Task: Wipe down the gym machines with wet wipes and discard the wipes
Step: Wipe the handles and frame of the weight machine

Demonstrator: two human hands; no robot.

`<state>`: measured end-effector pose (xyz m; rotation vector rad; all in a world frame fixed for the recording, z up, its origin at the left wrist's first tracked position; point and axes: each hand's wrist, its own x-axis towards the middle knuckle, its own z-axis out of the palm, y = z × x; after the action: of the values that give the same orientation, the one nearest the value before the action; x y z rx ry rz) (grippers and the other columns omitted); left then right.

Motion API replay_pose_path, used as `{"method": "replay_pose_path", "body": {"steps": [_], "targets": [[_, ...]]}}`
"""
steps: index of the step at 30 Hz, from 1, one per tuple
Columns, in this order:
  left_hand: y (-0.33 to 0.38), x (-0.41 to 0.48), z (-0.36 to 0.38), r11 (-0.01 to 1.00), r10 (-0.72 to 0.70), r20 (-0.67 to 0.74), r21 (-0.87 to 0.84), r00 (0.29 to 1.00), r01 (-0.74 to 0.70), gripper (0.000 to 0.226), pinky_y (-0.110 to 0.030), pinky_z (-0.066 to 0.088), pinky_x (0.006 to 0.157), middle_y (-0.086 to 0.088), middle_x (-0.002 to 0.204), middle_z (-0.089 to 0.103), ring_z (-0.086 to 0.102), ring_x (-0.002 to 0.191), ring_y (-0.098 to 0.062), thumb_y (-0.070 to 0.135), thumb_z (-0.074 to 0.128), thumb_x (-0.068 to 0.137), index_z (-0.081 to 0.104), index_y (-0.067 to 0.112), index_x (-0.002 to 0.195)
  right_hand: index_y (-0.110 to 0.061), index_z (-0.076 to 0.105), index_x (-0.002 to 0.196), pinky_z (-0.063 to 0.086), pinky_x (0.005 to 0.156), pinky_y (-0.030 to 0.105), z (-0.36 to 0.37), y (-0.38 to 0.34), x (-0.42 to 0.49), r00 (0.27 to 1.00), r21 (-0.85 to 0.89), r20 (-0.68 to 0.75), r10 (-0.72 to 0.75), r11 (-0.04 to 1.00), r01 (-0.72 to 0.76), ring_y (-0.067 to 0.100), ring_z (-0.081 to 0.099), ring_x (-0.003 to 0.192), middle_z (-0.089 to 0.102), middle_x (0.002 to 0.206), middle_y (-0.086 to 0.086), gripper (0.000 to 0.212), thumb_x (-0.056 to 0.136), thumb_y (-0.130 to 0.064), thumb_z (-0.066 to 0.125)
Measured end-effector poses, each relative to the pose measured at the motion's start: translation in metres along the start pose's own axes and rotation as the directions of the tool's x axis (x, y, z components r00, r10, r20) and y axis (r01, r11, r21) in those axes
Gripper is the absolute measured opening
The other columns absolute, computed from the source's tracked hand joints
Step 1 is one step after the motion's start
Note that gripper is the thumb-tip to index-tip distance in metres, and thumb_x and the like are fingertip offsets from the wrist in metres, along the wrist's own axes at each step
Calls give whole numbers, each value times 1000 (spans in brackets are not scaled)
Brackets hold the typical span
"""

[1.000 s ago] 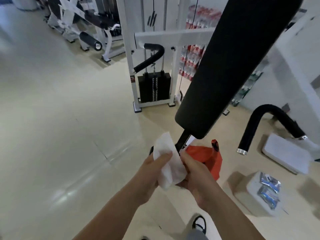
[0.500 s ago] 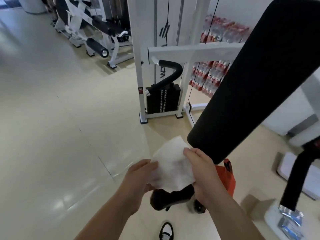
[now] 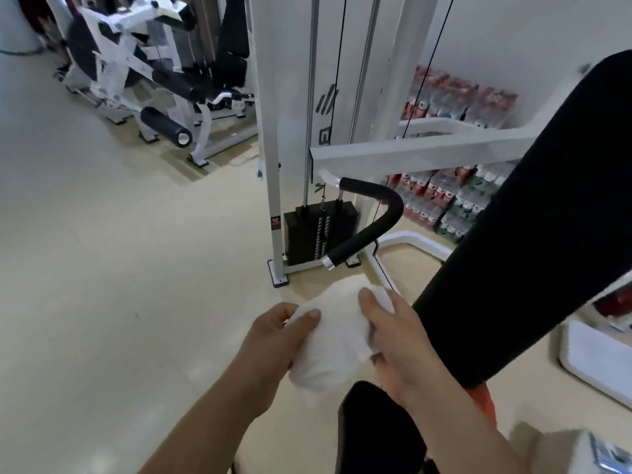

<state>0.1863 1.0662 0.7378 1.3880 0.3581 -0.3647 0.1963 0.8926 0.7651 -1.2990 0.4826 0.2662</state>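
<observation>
A white wet wipe (image 3: 333, 333) is spread between both hands at the lower middle of the view. My left hand (image 3: 273, 340) pinches its left edge with the thumb on top. My right hand (image 3: 398, 340) grips its right side, fingers curled over the top edge. Right beside them a long black padded back rest (image 3: 533, 230) slants up to the upper right. Below the hands lies a black seat pad (image 3: 372, 429). Behind stands the white machine frame (image 3: 410, 152) with a black foam handle (image 3: 372, 217) and a weight stack (image 3: 318, 234).
An orange bag (image 3: 484, 403) shows under the back rest. Packs of bottled water (image 3: 451, 200) are stacked against the wall behind. Another white and black machine (image 3: 143, 80) stands at the upper left. A white platform (image 3: 595, 360) lies at right. Beige floor (image 3: 102, 268) spreads left.
The view has swung upward and closer to the frame. Both hands have spread the wipe wider and lifted it beside the back rest's lower end.
</observation>
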Motion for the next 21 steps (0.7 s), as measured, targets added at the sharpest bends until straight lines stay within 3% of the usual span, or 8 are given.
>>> {"method": "replay_pose_path", "body": {"steps": [2,5,8,10,15,18,19,21], "targets": [[18,26,-26,999,-20,28,41,999,18,21,-31,48,59,-6,81,68,61,69,-17,33,66,97,72,17,86,-13,68,111,61,78,36,28,-7,14,996,-33,-82,-35,999,33,18,75,86,77,102,11,16,103,-26,62],[48,67,-56,999,-20,81,29,996,17,29,-40,56,72,-12,98,75,67,84,-26,37,58,101,75,13,103,-19,71,113,58,98,48,61,-17,34,991,-81,-134,18,996,-29,24,75,101,80,103,3,20,108,-28,54],[75,108,-69,998,-56,132,18,990,54,31,-46,60,81,-13,114,74,69,106,-32,38,60,99,75,16,114,-20,73,115,57,99,45,75,-31,49,961,-42,-256,102,992,-117,23,75,101,80,101,1,24,109,-27,51],[91,133,-63,994,-84,178,78,980,71,28,-47,61,86,-7,115,75,70,108,-30,39,61,99,77,20,113,-21,73,113,58,94,43,77,-41,55,933,-11,-350,79,996,-88,23,74,99,80,103,2,25,109,-29,50],[126,181,-14,976,-84,230,214,970,34,25,-48,63,83,-5,100,77,73,94,-26,38,64,98,77,18,104,-21,72,112,61,84,42,61,-78,73,835,159,-549,20,984,81,21,75,91,79,102,2,23,108,-32,53],[145,209,15,956,-75,253,293,965,-2,33,-46,61,78,-9,74,68,67,68,-24,41,62,99,74,11,89,-16,72,103,54,46,25,39,-112,89,795,261,-605,31,952,161,13,74,58,78,71,-1,16,106,-23,58],[151,218,22,954,-69,271,298,960,-15,37,-45,60,76,-10,70,66,65,65,-23,40,60,101,72,9,87,-16,71,100,52,43,24,32,-123,95,778,253,-628,16,950,185,14,73,57,77,70,-1,17,106,-22,57],[162,237,32,947,-31,275,317,961,-60,39,-42,57,72,-11,69,66,64,62,-21,38,57,103,72,6,87,-19,69,100,55,56,29,23,-143,111,735,163,-674,-69,957,240,18,75,76,77,88,3,21,109,-26,50]]}}
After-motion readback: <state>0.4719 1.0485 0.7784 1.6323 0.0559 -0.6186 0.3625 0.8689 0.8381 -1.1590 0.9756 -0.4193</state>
